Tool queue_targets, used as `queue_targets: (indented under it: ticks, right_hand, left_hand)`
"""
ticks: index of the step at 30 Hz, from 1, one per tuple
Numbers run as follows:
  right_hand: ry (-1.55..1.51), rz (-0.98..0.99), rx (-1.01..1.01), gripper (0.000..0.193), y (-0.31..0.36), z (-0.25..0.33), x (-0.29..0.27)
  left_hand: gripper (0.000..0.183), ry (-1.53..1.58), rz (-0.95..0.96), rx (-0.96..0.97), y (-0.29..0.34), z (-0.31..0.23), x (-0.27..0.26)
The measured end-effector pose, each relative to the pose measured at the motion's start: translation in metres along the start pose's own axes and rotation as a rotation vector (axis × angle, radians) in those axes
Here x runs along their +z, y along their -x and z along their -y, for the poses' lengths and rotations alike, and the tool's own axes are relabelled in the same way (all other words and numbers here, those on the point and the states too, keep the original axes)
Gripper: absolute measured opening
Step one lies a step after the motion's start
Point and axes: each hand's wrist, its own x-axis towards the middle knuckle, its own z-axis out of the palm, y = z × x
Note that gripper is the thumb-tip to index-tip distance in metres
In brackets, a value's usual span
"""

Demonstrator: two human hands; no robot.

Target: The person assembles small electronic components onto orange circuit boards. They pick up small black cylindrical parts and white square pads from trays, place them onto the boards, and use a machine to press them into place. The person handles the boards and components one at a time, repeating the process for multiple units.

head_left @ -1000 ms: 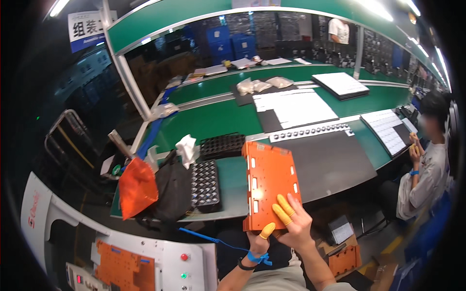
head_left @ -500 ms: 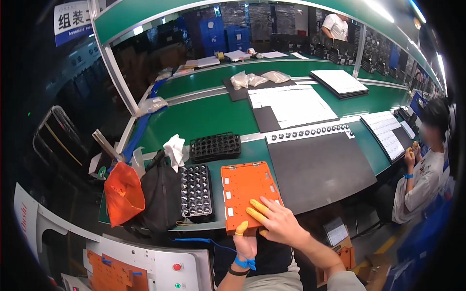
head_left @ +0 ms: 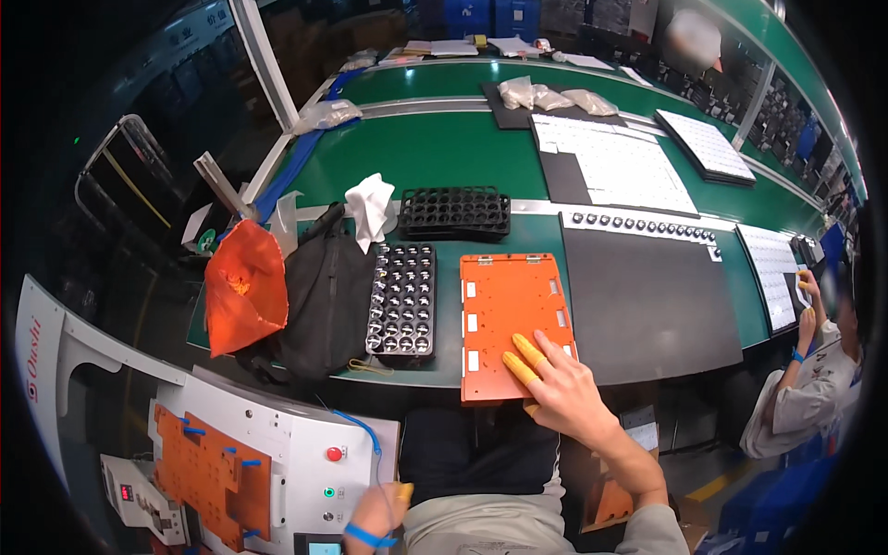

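Here we have the orange, flat, rectangular plate [head_left: 499, 319] with pale slots along both sides, lying face up at the near edge of the dark green workbench [head_left: 448, 319], its lower end over the rim. On its near right corner we find our right hand [head_left: 572, 400], gripping: yellow-capped fingers stretched across the upper face, another yellow tip at the near edge. Our left hand [head_left: 377, 511] is away from the plate, down low, a blur beside the white machine panel [head_left: 305, 439]; we cannot tell whether it is open or closed. A blue band [head_left: 368, 536] circles that wrist.

Just right of the plate, we see the dark grey, flat rectangular mat [head_left: 647, 310], a white strip [head_left: 689, 231] of small round black pieces along its far edge. To the left stands a black plastic tray [head_left: 400, 358] filled with shiny round parts, and behind it a second black tray with round pockets [head_left: 455, 228]. Next along come a crumpled white cloth [head_left: 371, 208], a black fabric bag [head_left: 324, 301] and an open orange-red bag [head_left: 242, 310]. Over on the far right, a co-worker in a pale sleeve [head_left: 797, 407] sits at the bench.
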Motion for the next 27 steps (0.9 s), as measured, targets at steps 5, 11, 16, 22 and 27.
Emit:
queue_targets:
  ticks: [5,11,16,22,27]
  right_hand:
    - [-0.04,0.013,-0.027,0.066,-0.001,0.005,0.008]
    - [-0.06,-0.003,-0.03,0.066,0.001,0.005,0.01]
    - [-0.028,-0.007,-0.033,0.073,0.01,-0.001,0.022]
    - [-0.001,0.069,-0.116,0.077,0.011,-0.005,0.031]
    - [-0.04,0.188,-0.108,0.075,0.005,-0.003,0.024]
  left_hand:
    - [0.019,-0.295,-0.492,-0.75,0.082,-0.029,-0.094]
    - [0.029,0.168,-1.774,-0.013,0.058,-0.042,-0.126]
    - [0.032,0.528,-1.492,0.329,-0.015,-0.096,-0.149]
    - [0.029,1.028,-0.993,0.533,-0.086,-0.108,-0.155]
    - [0.029,1.196,-0.871,0.581,-0.113,-0.129,-0.146]
